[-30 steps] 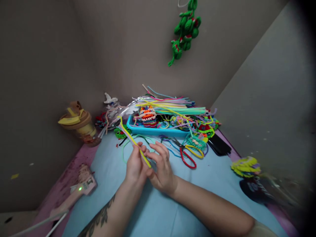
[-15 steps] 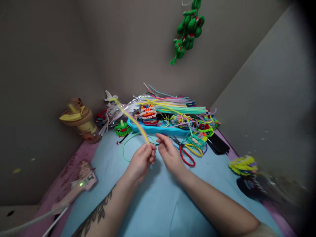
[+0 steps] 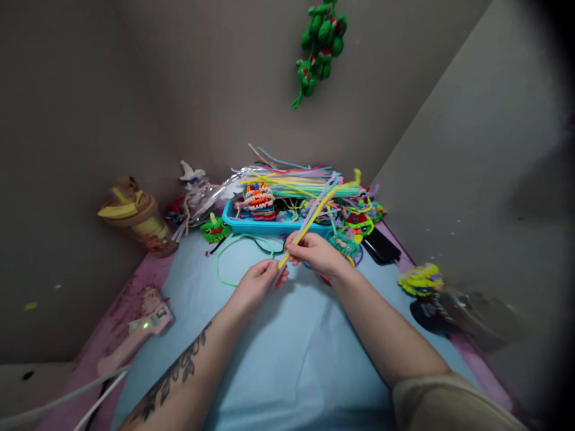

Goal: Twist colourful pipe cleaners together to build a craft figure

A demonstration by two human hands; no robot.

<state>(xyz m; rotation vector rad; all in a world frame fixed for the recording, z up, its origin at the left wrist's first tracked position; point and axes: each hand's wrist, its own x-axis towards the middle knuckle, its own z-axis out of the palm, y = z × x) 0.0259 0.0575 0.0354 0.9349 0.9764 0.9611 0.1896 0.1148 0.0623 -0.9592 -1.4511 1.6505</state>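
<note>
Together my two hands hold a small bundle of pipe cleaners (image 3: 317, 214), yellow and lilac, which slants up to the right. My left hand (image 3: 259, 280) pinches the lower ends. Just above it, my right hand (image 3: 314, 251) is closed around the same bundle between thumb and fingers. Behind my right hand and wrist lie scissors (image 3: 325, 280), mostly hidden, with bits of the red and yellow handles showing. A mint-green pipe cleaner (image 3: 219, 268) curves in a loop on the blue cloth (image 3: 278, 359) beyond my left hand.
A blue tray (image 3: 269, 228) at the back holds yarn-like pieces, with many pipe cleaners (image 3: 296, 175) piled behind. Around it are a green frog figure (image 3: 214, 228) and a black phone (image 3: 381, 246). A pink glue gun (image 3: 135, 341) with a lit green light lies left, its cable nearby.
The pipe cleaners have swung from leaning left to leaning right. My right hand, open and apart before, is now closed on them beside my left. The view has shifted slightly.
</note>
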